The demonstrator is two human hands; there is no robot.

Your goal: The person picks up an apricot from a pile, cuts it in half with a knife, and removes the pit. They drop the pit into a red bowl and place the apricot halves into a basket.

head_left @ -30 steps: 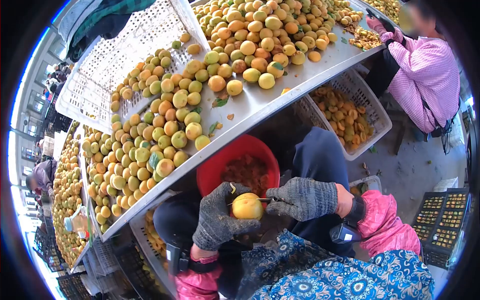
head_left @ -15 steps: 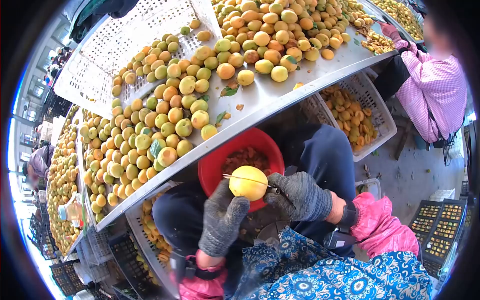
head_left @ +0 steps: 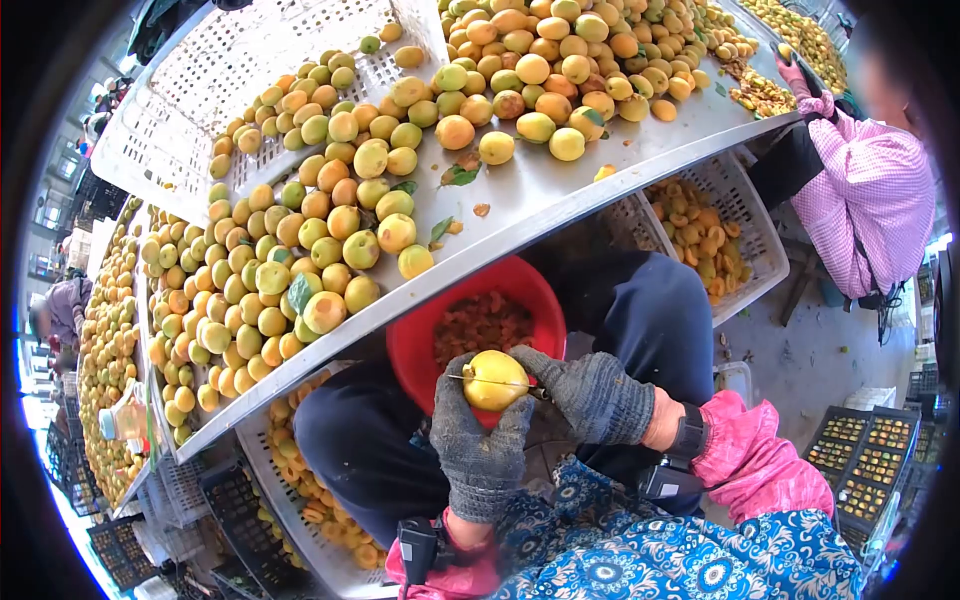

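Note:
My left hand [head_left: 485, 450], in a grey knit glove, is closed around a yellow apricot [head_left: 497, 381], its fingers behind the fruit and its thumb beneath. A small dark spot shows at the apricot's left end. In my right hand [head_left: 600, 398], also gloved, is a thin-bladed knife [head_left: 538, 393] with a dark handle end showing. Its narrow blade lies across the apricot's face, and the tip sticks out past the left side. Both hands are just in front of a red basin [head_left: 405, 345], which holds brownish-red pieces [head_left: 483, 325].
A metal-edged table [head_left: 520, 215] bears heaped apricots [head_left: 270, 275] and a tipped white crate [head_left: 150, 150]. Crates of halved apricots stand below it, one at right [head_left: 765, 250], one at left [head_left: 290, 520]. A person in a pink checked shirt [head_left: 865, 190] sits at right. Black trays [head_left: 862, 465] lie beyond.
My left hand has shifted right and under the apricot, which is turned so its dark spot shows. The blade now slants down to the right. The co-worker's hand has risen slightly.

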